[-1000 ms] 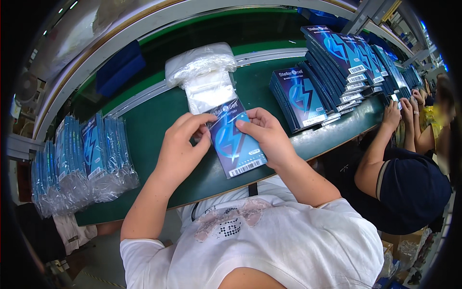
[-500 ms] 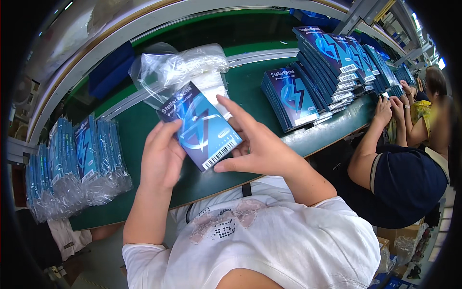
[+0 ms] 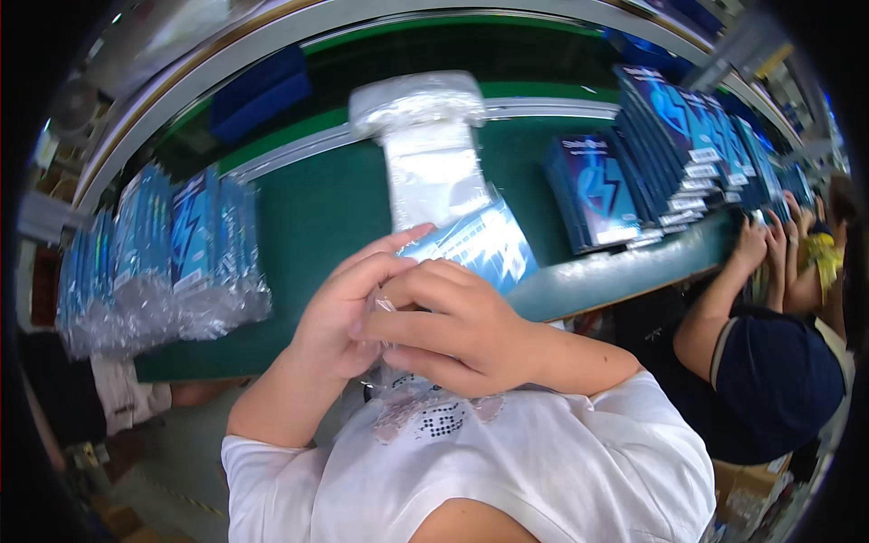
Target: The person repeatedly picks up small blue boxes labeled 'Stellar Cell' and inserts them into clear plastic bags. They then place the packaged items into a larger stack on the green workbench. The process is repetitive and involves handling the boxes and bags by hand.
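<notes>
Close in front of my chest, a flat blue box (image 3: 489,249) tilts away from me, glare on its upper face. Clear plastic film (image 3: 385,317) is bunched at its near end, between my fingers. My left hand (image 3: 348,312) is closed at the box's near left, gripping the film and the box end. From the right, my right hand (image 3: 462,321) curls over that same end, fingers bent and touching the left hand. Much of the box's near end is hidden by my hands. Just beyond lies a pile of clear plastic bags (image 3: 434,176) on the green table.
Bagged blue boxes (image 3: 186,244) stand in rows at the left. Stacks of unbagged blue boxes (image 3: 597,195) rise at the right. A dark blue bin (image 3: 261,95) sits at the back left. Co-workers' hands (image 3: 756,240) work at the far right; another person sits at the left edge.
The box has been turned, so its printed front no longer faces up. My hands have come together at its near end, where they now grip the film. The whole view has shifted.
</notes>
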The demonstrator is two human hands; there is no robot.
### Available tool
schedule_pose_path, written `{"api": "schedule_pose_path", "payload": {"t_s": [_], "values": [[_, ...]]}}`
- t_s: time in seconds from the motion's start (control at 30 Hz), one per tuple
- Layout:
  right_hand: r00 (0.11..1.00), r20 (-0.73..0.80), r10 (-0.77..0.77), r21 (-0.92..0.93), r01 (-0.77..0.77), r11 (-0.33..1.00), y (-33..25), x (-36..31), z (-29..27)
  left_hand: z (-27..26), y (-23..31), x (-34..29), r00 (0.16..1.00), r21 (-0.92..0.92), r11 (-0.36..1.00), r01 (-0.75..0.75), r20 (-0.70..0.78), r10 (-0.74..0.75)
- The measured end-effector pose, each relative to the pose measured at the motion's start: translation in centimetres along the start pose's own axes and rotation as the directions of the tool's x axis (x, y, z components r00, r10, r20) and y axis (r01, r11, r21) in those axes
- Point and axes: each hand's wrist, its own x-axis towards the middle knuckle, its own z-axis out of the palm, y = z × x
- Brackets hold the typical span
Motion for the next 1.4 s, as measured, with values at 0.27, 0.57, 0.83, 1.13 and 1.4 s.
{"api": "schedule_pose_path", "payload": {"t_s": [0.27, 0.57, 0.83, 1.13, 1.4], "values": [[0.970, -0.046, 0.239, 0.098, -0.234, 0.967, 0.5, -1.1, -3.0, -5.5, 4.9, -4.5, 0.205, 0.937, 0.066, -0.342, 0.006, 0.979], [0.925, -0.237, 0.298, -0.087, -0.326, 0.941, 1.2, -2.2, -5.5, -11.1, 4.8, -5.8, 0.325, 0.906, -0.149, 0.396, 0.013, 0.946], [0.831, -0.452, 0.323, -0.810, -0.535, 0.241, 5.3, -6.2, -11.7, -3.7, 2.9, -2.3, 0.394, 0.925, -0.371, 0.083, 0.311, 0.865], [0.667, -0.527, 0.528, -0.637, -0.720, 0.274, 1.9, -4.8, -10.1, -3.4, -0.3, 5.7, 0.810, 0.876, -0.379, -0.300, 0.443, 0.385], [0.606, 0.149, 0.781, 0.915, -0.384, 0.123, 1.3, -5.0, -8.1, -2.2, -0.6, 6.5, 0.638, 0.911, -0.154, -0.383, 0.381, 0.669]]}}
